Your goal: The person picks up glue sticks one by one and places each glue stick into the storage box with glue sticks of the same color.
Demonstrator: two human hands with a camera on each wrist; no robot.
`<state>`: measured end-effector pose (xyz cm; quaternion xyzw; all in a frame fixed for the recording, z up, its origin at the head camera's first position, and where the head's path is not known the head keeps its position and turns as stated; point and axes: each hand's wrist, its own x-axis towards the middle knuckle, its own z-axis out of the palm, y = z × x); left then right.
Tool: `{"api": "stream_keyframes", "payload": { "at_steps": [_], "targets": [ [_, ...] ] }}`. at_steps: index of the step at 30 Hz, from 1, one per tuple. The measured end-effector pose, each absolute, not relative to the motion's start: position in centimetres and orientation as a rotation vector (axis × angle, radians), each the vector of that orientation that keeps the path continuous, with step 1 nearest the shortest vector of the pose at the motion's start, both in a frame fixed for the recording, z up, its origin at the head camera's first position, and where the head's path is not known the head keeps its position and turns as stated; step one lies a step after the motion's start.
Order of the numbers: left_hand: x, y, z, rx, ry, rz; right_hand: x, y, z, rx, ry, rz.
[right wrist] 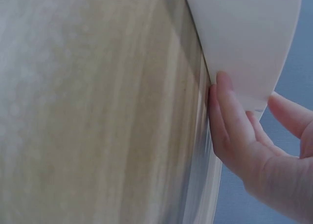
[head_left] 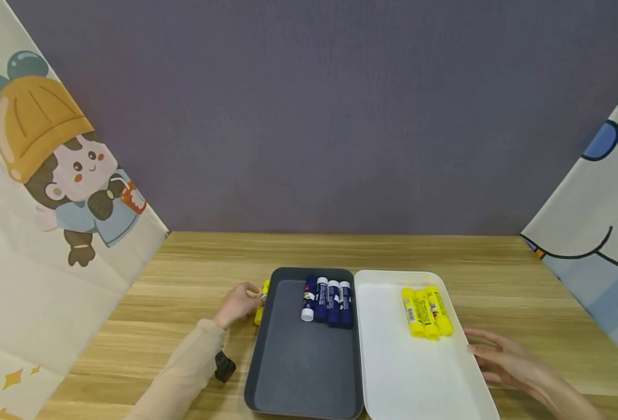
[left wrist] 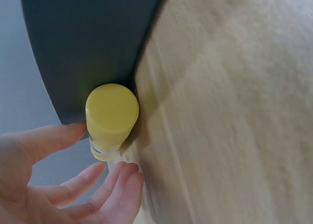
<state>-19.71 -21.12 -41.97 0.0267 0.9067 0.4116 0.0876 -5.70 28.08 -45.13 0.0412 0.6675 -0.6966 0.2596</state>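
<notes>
Beside the left wall of the dark grey tray (head_left: 309, 373) lies a yellow glue stick (left wrist: 112, 109), partly covered by the fingers in the head view. My left hand (head_left: 238, 304) is at this stick, its thumb close to one side and its loosely bent fingers near the far end; firm contact cannot be made out. Against the outer right wall of the white tray (head_left: 408, 385) rests my right hand (head_left: 511, 364), with fairly straight fingers on the wall and the thumb by the rim. Three yellow glue sticks (head_left: 425, 313) lie in the white tray, several dark blue glue sticks (head_left: 333, 303) in the grey one.
The two trays stand side by side on a wooden table (head_left: 199, 262). A small black object (head_left: 224, 366) lies by the left forearm. Behind the table rises a grey-purple panel (head_left: 309, 116), with printed cloths (head_left: 4, 251) at both sides.
</notes>
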Motion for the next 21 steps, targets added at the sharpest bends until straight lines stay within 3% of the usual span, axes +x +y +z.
{"api": "stream_keyframes", "payload": {
  "at_steps": [21],
  "targets": [
    [-19.86,-20.70,-42.20,0.057,2.696,1.160,-5.59,27.89,-44.73,0.181,1.843,-1.843]
  ]
}}
